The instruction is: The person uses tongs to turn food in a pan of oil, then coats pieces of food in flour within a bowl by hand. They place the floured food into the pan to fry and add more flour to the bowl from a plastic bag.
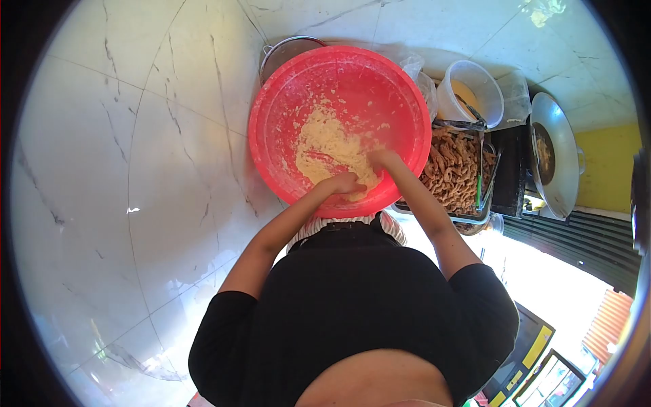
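Observation:
A large red basin [271, 102] holds a pale yellow, crumbly floury mixture [325, 139], heaped at its middle and near side. My left hand [344, 183] rests at the near edge of this heap, a finger stretched out and touching it, and I see nothing gripped there. Farther right, my right hand [384, 161] reaches down into the basin beside the mixture. Its fingers are blurred and partly hidden, so whether they hold anything does not show. Dusty smears and small clumps cling to the basin's inner wall.
Right of the basin, a tray holds brown fried pieces [453, 169] with tongs [483, 176] at its side. Behind it stands a white bucket [485, 85] with yellowish contents. A wide metal wok [561, 183] is farther right. A marbled tile wall [169, 136] rises left.

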Action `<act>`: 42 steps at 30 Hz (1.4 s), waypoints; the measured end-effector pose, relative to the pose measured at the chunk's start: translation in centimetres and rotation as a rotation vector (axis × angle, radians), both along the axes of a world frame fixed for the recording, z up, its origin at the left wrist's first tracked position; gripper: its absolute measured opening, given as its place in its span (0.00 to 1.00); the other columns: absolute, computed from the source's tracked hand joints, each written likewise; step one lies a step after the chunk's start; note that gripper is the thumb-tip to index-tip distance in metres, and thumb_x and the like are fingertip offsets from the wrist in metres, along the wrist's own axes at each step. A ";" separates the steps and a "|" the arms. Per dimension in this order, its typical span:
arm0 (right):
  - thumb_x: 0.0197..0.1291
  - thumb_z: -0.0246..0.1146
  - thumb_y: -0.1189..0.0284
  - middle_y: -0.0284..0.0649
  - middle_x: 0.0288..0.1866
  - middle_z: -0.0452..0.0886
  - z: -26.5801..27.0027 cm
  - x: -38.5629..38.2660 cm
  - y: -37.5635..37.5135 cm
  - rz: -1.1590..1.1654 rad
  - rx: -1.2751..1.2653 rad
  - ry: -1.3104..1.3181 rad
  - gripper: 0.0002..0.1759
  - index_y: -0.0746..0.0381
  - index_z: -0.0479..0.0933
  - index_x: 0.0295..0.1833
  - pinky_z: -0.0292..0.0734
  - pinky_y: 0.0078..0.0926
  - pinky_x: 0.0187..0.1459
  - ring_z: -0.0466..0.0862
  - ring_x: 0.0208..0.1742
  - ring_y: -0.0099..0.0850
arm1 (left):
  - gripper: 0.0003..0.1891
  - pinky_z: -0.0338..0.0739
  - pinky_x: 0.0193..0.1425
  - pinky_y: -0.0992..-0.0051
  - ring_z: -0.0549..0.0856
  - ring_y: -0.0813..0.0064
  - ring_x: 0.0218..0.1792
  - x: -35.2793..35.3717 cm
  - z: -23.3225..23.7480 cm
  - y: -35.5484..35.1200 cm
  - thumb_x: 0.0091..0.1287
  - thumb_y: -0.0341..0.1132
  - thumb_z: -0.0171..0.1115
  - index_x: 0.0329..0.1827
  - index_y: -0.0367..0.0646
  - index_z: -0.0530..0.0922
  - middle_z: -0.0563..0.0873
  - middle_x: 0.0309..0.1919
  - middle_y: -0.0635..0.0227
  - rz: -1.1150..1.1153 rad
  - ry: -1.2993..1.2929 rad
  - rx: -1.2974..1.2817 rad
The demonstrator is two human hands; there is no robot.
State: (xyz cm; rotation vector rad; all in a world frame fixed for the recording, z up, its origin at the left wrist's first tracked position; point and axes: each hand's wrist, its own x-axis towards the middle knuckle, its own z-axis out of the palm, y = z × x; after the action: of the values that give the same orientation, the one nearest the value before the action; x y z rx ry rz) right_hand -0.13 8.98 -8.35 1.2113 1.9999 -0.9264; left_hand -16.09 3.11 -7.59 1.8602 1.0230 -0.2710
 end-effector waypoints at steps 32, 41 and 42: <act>0.39 0.59 0.76 0.52 0.29 0.73 -1.7 -11.6 -0.5 -0.063 0.528 0.833 0.05 0.66 0.76 0.26 0.70 0.36 0.37 0.74 0.37 0.45 | 0.10 0.71 0.41 0.72 0.78 0.64 0.36 -11.6 8.0 -2.6 0.57 0.37 0.56 0.34 0.40 0.76 0.79 0.32 0.62 1.035 -0.396 0.899; 0.44 0.58 0.76 0.45 0.19 0.73 3.8 -7.2 2.7 0.064 0.121 0.558 0.05 0.65 0.74 0.20 0.70 0.32 0.31 0.74 0.25 0.37 | 0.09 0.71 0.38 0.72 0.79 0.65 0.34 -11.4 7.4 -2.3 0.58 0.37 0.55 0.32 0.40 0.76 0.79 0.30 0.62 0.997 -0.387 0.880; 0.44 0.58 0.75 0.44 0.18 0.73 3.2 -5.4 1.8 0.149 0.127 0.610 0.06 0.65 0.73 0.20 0.70 0.31 0.31 0.74 0.24 0.36 | 0.09 0.71 0.38 0.72 0.79 0.65 0.34 -11.4 7.2 -2.4 0.58 0.37 0.55 0.32 0.40 0.76 0.79 0.30 0.62 0.995 -0.396 0.879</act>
State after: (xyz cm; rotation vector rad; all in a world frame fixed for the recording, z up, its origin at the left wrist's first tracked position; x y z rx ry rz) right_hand -5.49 10.82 -5.11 0.8869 2.6162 -1.2097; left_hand -27.52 0.68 -0.36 1.7143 1.7721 1.2485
